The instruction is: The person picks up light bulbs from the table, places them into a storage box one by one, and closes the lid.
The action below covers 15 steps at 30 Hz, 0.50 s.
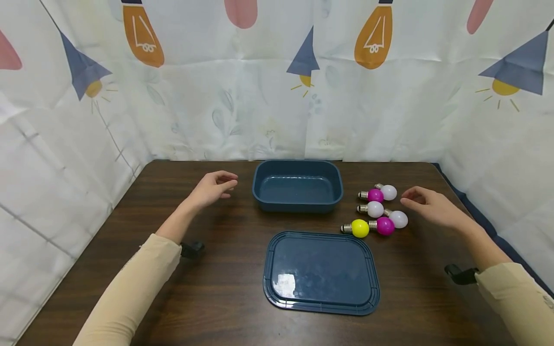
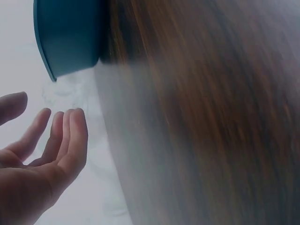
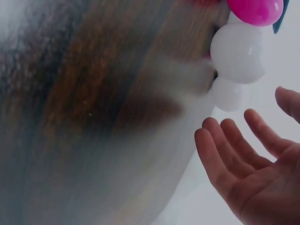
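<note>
My left hand [image 1: 213, 187] hovers left of a dark blue plastic box [image 1: 297, 207], holding nothing, its fingers loosely bent. In the left wrist view that hand [image 2: 51, 159] has thumb and fingers apart, with the box's side [image 2: 70, 37] beyond. On the right, my right hand [image 1: 428, 205] is beside a group of light bulbs, also holding nothing. The group has a yellow bulb [image 1: 360, 228], magenta bulbs [image 1: 385, 226] and white bulbs [image 1: 398, 219], all with metal screw bases. In the right wrist view a white bulb [image 3: 238, 52] lies past the right hand's [image 3: 253, 164] spread fingertips.
In front of the box a flat dark blue lid [image 1: 322, 274] lies on the brown wooden table [image 1: 207, 298]. A white curtain [image 1: 268, 105] printed with lamps and bulbs hangs behind the table and along both sides. Each wrist bears a black strap mount [image 1: 192, 250].
</note>
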Tool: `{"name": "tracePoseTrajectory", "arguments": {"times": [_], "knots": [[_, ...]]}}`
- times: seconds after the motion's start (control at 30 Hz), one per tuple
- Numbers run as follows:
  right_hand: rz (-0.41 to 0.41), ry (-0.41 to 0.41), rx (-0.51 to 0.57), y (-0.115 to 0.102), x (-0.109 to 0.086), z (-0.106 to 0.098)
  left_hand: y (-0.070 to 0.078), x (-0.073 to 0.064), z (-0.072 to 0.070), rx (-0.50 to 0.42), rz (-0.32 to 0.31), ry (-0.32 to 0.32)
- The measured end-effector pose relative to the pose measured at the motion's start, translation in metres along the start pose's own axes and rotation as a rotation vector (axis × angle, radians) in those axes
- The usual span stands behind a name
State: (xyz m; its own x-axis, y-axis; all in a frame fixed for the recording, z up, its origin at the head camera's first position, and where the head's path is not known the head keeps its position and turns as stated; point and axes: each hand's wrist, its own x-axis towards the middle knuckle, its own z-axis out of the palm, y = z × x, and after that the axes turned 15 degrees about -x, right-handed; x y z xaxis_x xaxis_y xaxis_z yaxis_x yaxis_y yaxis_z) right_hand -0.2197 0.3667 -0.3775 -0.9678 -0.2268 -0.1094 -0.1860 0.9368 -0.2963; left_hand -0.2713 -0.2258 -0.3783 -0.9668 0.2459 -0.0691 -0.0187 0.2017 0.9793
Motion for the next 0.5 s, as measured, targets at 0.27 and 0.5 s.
{"name": "tracePoseTrajectory", "arguments": {"times": [0.27,0.5], "knots": [[0.011,-0.035,0.081,-0.006,-0.006,0.001,0.004,0.002,0.014,-0.238,-0.065,-0.024],[-0.012,-0.051,0.073,-0.006,-0.01,0.003,0.003,0.008,0.022,-0.329,-0.1,-0.018]]}}
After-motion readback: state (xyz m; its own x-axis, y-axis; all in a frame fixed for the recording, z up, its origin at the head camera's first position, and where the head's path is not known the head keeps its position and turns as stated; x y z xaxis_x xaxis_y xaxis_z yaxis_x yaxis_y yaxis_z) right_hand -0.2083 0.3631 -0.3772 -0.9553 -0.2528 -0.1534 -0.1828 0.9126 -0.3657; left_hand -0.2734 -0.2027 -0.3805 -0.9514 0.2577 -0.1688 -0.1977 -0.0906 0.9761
